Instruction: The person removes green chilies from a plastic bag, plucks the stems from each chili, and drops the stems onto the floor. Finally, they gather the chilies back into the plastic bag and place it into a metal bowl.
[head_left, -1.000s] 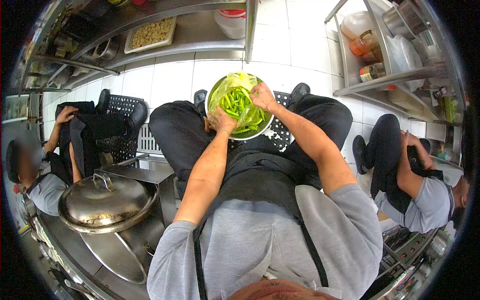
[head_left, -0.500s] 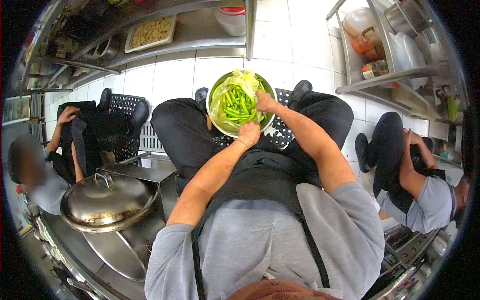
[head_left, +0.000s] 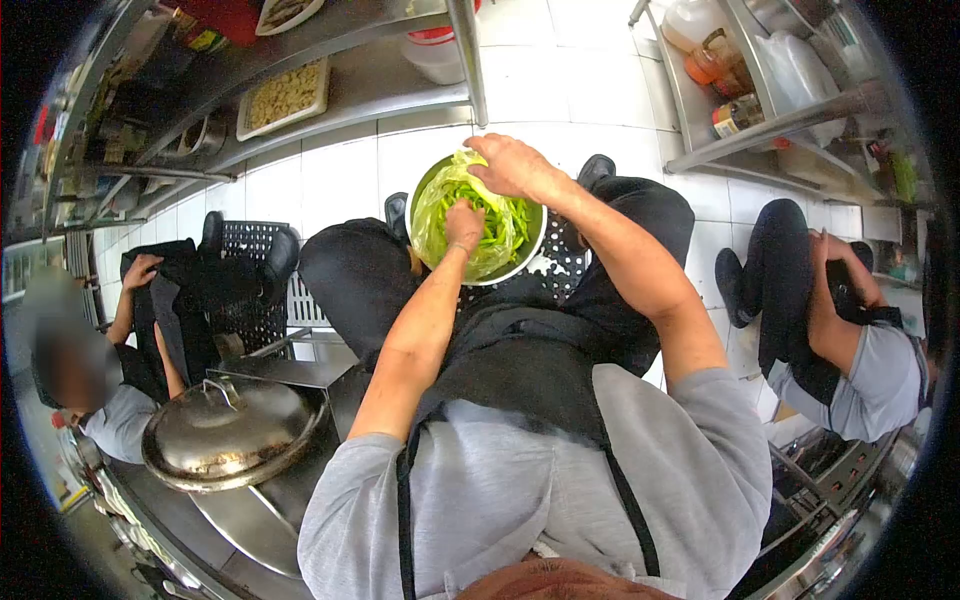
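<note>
Between my knees a round metal bowl [head_left: 541,240] holds a thin yellowish plastic bag [head_left: 430,212], and long green chili peppers [head_left: 505,222] fill the bag. Reaching in through the bag's mouth, my left hand [head_left: 463,224] has its fingers curled down among the peppers; the fingertips are hidden. My right hand [head_left: 512,166] is at the far edge of the bag, above the bowl's rim, with thumb and fingers bent around the plastic. Part of the bowl's far right side is hidden beneath this hand.
A metal shelf [head_left: 350,103] at the upper left carries a tray of pale pieces [head_left: 288,97] and a white tub [head_left: 435,55]. Another rack [head_left: 770,133] with jars stands at the right. A large lidded pot [head_left: 235,430] is at my left. One person sits on each side.
My left hand has moved from the bowl's near rim into the bag, among the peppers. My right hand has shifted from the right side to the bag's far edge.
</note>
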